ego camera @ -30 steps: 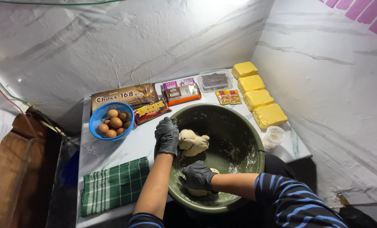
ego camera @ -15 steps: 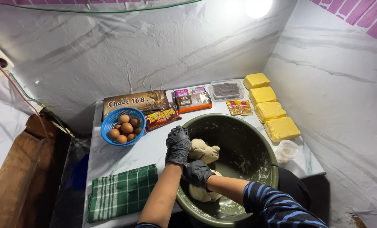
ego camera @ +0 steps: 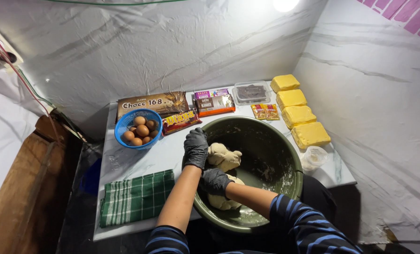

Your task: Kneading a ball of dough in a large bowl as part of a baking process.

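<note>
A big olive-green bowl (ego camera: 285, 155) sits at the front of the white table, smeared with flour inside. Two pale lumps of dough lie in it. My left hand (ego camera: 195, 148), in a black glove, grips the upper lump of dough (ego camera: 225, 157) against the bowl's left wall. My right hand (ego camera: 215, 180), also gloved in black, presses down on the lower lump of dough (ego camera: 222, 201) near the front rim. Both forearms reach in from the bottom edge, with striped sleeves.
A blue basket of brown eggs (ego camera: 138, 129) and a folded green checked cloth (ego camera: 135, 197) lie left of the bowl. Chocolate packets (ego camera: 152, 103), a clear tub (ego camera: 251, 92), sachets (ego camera: 265, 111) and several yellow butter blocks (ego camera: 297, 115) line the back and right. A small plastic cup (ego camera: 314, 157) stands by the rim.
My right hand has slid from the bowl's front up towards the left hand, staying on the lower dough. The left hand keeps its hold; the camera has shifted slightly.
</note>
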